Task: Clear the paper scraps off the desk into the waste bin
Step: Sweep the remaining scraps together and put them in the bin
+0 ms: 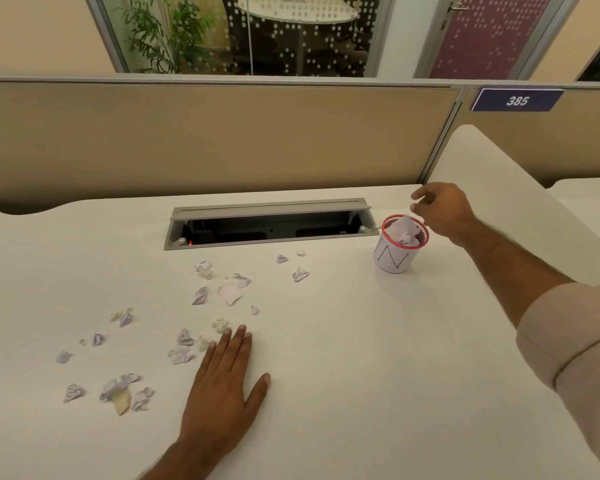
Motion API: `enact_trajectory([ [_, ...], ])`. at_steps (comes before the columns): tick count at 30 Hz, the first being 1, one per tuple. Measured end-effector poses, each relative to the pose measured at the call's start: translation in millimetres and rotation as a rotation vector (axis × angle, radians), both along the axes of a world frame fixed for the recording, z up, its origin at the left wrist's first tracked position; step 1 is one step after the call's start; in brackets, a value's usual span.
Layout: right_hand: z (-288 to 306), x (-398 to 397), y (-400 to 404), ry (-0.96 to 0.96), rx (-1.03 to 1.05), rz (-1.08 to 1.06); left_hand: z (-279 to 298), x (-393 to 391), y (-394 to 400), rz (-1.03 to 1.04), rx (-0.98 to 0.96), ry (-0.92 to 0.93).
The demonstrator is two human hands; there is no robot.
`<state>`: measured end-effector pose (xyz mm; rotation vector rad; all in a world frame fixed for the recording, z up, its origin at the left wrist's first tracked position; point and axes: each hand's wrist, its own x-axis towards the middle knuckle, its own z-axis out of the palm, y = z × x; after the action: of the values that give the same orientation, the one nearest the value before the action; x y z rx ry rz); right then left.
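Scraps (118, 393) of crumpled pale lilac and cream paper lie scattered over the left and middle of the white desk (343, 375), from a cluster at lower left up through a loose band toward the centre, with a few small bits just below the grey cable hatch (271, 223) (its lid stands raised, showing a dark recess). The left hand (222, 393) rests flat on the desk at lower centre, palm down, fingers spread and straight, gripping nothing; its fingertips reach the nearest crumpled bits. Right of the hatch stands the waste bin (394, 258), a small white cup-like container with a red rim and dark marker strokes on its side, already holding a wad of crumpled paper that pokes above the rim. The right hand (442, 211) hovers just above and behind the bin at upper right, fingers loosely parted and empty, the forearm stretching down to a pale rolled sleeve (575, 344) at the right edge.
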<state>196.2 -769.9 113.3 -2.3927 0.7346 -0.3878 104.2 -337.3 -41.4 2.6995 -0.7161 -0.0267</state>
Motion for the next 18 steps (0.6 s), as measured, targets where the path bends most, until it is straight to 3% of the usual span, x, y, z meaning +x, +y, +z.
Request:
enact_trajectory([
  [4, -0.6, -6.9, 3.6, 0.080, -0.106, 0.046, 3.4, 15.1, -38.3, -0.057, -0.008, -0.004],
  [13, -25.0, 8.1, 11.7, 0.512, -0.435, 0.343, -9.7, 18.3, -46.6, -0.060, -0.022, 0.008],
  [18, -34.2, 31.6, 13.3, 0.712, -0.496, 0.323, -8.9, 18.7, -47.7, -0.045, -0.046, 0.025],
])
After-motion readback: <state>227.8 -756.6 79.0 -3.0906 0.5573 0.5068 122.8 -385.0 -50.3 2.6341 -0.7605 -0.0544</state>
